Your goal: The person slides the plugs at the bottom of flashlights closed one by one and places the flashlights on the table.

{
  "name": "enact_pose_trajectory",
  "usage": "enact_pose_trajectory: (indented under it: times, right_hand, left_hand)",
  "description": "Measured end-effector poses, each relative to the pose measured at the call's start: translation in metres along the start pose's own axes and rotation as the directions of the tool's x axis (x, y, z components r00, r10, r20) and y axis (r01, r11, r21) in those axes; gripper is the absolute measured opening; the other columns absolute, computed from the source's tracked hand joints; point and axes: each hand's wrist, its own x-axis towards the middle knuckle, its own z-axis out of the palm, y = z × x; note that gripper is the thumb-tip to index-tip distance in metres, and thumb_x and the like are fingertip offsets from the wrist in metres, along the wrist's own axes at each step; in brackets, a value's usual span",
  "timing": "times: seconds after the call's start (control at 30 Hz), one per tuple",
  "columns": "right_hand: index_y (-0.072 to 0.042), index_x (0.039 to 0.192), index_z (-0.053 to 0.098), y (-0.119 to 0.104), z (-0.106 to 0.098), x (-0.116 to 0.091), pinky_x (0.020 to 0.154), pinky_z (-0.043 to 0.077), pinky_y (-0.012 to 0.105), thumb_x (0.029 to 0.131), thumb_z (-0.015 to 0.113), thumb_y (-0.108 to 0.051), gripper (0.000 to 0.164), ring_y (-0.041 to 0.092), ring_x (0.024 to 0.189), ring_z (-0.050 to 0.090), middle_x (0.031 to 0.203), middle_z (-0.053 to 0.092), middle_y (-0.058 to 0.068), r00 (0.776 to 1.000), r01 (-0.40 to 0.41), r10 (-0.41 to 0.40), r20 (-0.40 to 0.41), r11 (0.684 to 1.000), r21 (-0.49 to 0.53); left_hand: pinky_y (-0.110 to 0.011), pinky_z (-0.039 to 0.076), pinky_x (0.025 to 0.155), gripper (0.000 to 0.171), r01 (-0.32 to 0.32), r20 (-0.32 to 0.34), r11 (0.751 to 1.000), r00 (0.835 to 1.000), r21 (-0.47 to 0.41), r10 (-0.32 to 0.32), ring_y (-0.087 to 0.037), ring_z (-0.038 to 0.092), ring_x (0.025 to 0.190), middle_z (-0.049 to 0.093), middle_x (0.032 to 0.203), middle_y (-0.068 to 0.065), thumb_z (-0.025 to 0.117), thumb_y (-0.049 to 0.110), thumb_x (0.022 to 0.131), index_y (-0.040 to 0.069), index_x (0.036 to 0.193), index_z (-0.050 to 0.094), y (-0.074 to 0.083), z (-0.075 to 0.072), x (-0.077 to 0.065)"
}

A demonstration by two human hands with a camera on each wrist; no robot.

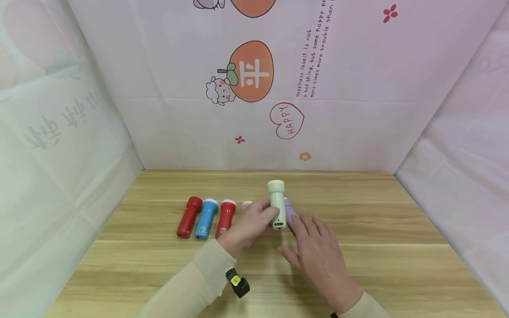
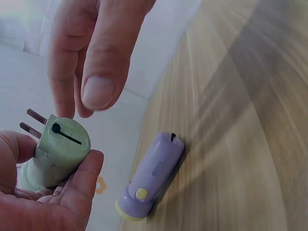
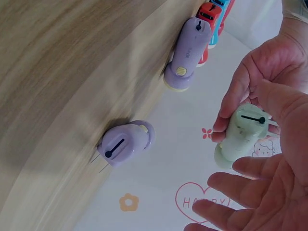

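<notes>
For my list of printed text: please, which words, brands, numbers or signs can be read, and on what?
"Happiness itself is not a bad thing, but some happy pr... many times more trouble than...": back cloth, cut off.
"HAPPY": printed heart.
"平" probably, sideways: orange drawing.
Unreadable, too small or faint: marks on blue flashlight, white-rimmed red flashlight, left purple flashlight; lettering on left cloth, right cloth.

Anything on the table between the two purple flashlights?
Bare tabletop between the two purple flashlights, per the right wrist view; in the head view the left hand and its green flashlight block much of the stretch.
</notes>
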Motion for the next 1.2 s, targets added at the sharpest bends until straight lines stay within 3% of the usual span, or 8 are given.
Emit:
enact_pose_trajectory:
  times: [0.2,0.3,0.43,0.77,0.97,1.2]
  right_hand:
    - [0.004,0.139,0.059,0.001,0.002,0.001,0.095,0.056,0.054,0.085,0.084,-0.043,0.076,0.04,0.109,0.07,0.12,0.073,0.021,0.996,0.043,-0.039,-0.082,0.998,0.046]
    - [-0.001,0.138,0.059,0.0,0.002,0.002,0.076,0.06,0.044,0.087,0.084,-0.039,0.069,0.029,0.09,0.073,0.108,0.076,0.014,0.991,0.071,-0.059,-0.121,0.993,0.098]
    - [-0.008,0.138,0.06,-0.002,0.001,0.002,0.058,0.054,0.034,0.087,0.084,-0.036,0.062,0.018,0.074,0.068,0.1,0.075,0.008,0.987,0.084,-0.062,-0.145,0.985,0.152]
    - [-0.005,0.13,0.063,-0.004,0.001,0.003,0.058,0.055,0.032,0.087,0.085,-0.029,0.054,0.016,0.075,0.071,0.1,0.078,0.007,0.978,0.123,-0.088,-0.19,0.976,0.181]
    - [-0.007,0.124,0.064,-0.005,0.001,0.005,0.061,0.058,0.035,0.086,0.085,-0.029,0.049,0.018,0.081,0.074,0.099,0.079,0.006,0.973,0.132,-0.093,-0.21,0.975,0.179]
    - [-0.011,0.121,0.066,-0.008,0.002,0.006,0.057,0.056,0.032,0.085,0.086,-0.03,0.046,0.015,0.076,0.073,0.099,0.08,0.003,0.974,0.127,-0.084,-0.21,0.972,0.199]
  left_hand:
    - [-0.039,0.059,0.094,0.047,0.025,0.03,0.993,0.999,-0.114,-0.021,-0.02,0.066,0.101,0.068,0.12,-0.013,0.057,0.024,0.101,-0.004,0.139,0.058,-0.001,0.003,-0.007]
    - [-0.035,0.059,0.089,0.042,0.034,0.038,0.983,0.999,-0.183,-0.027,-0.019,0.066,0.099,0.068,0.118,-0.012,0.056,0.021,0.101,-0.003,0.136,0.06,-0.001,0.005,-0.01]
    - [-0.035,0.058,0.089,0.046,0.041,0.031,0.973,0.999,-0.229,-0.035,-0.02,0.065,0.101,0.066,0.122,-0.015,0.054,0.019,0.1,-0.005,0.139,0.056,0.0,0.006,-0.014]
    - [-0.037,0.058,0.095,0.052,0.044,0.046,0.949,0.998,-0.311,-0.032,-0.023,0.068,0.107,0.065,0.126,-0.02,0.053,0.018,0.1,-0.009,0.144,0.048,-0.001,0.007,-0.019]
    - [-0.042,0.056,0.104,0.052,0.035,0.075,0.953,0.997,-0.301,-0.013,-0.023,0.067,0.114,0.064,0.13,-0.018,0.056,0.03,0.108,-0.007,0.144,0.048,-0.001,0.005,-0.024]
    - [-0.038,0.057,0.101,0.056,0.021,0.074,0.961,0.997,-0.277,-0.001,-0.025,0.067,0.114,0.065,0.126,-0.015,0.06,0.038,0.106,-0.005,0.141,0.052,-0.002,0.005,-0.028]
